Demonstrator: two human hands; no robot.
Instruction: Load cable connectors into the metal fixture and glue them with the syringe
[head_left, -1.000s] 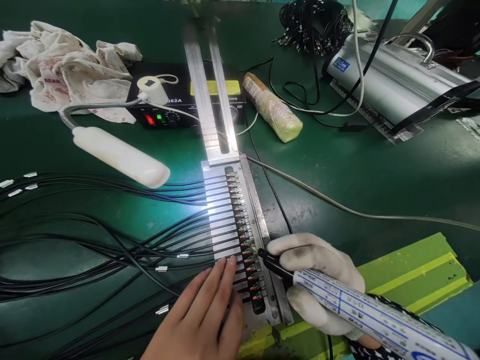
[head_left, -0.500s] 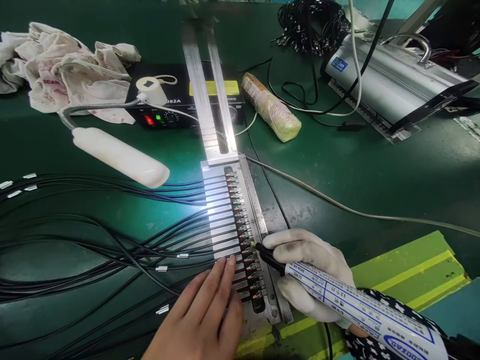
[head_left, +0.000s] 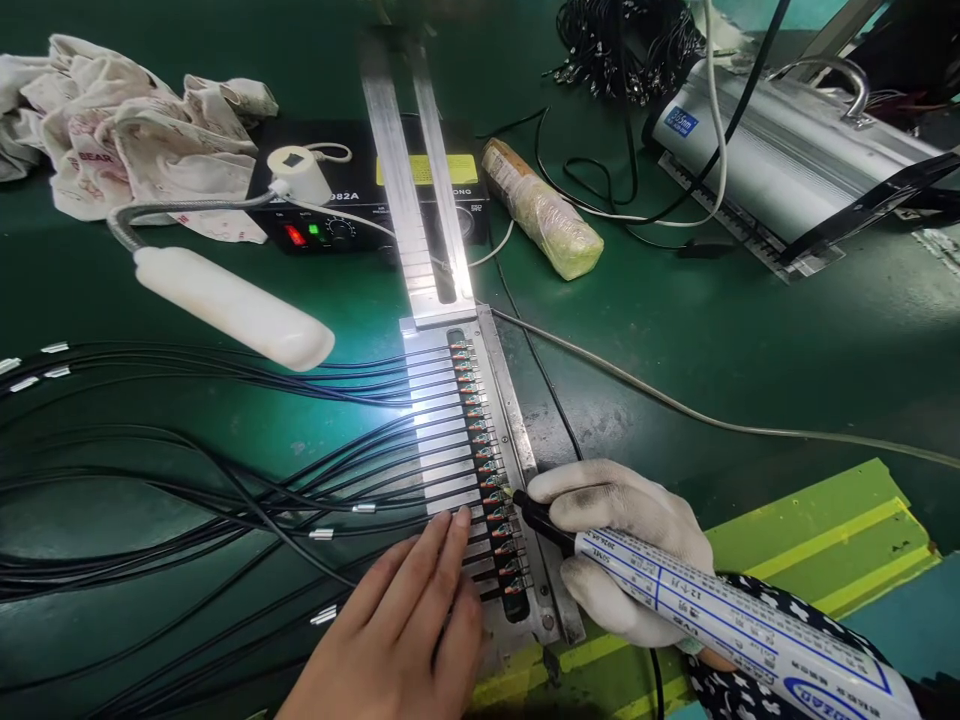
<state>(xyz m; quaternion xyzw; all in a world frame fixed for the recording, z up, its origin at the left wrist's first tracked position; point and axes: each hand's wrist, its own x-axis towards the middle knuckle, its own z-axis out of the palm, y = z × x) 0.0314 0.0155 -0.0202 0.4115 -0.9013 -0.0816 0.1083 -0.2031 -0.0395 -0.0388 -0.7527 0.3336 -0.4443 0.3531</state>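
A metal fixture point(head_left: 441, 455) holds a row of black cables point(head_left: 352, 450), whose stripped ends with small connectors point(head_left: 487, 452) lie over its dark slot. My bare left hand point(head_left: 409, 625) rests with fingers stretched flat on the fixture's lower left part, over some cables. My right hand point(head_left: 637, 510), in a white glove, grips a white glue syringe point(head_left: 727, 620) with blue print and a black nozzle. The thin tip reaches the row of connectors just above my left fingertips; whether glue is coming out I cannot tell.
A white gooseneck lamp point(head_left: 232, 305) shines on the fixture from the left. Behind stand a black control box point(head_left: 349, 222), a wrapped roll point(head_left: 544, 210) and a silver housing point(head_left: 780, 150). A cloth point(head_left: 142, 140) lies back left, a green-yellow mat point(head_left: 817, 540) at right.
The view has shifted slightly. The syringe tip has moved a little down and right along the connectors, with my right hand. My left hand stays on the fixture.
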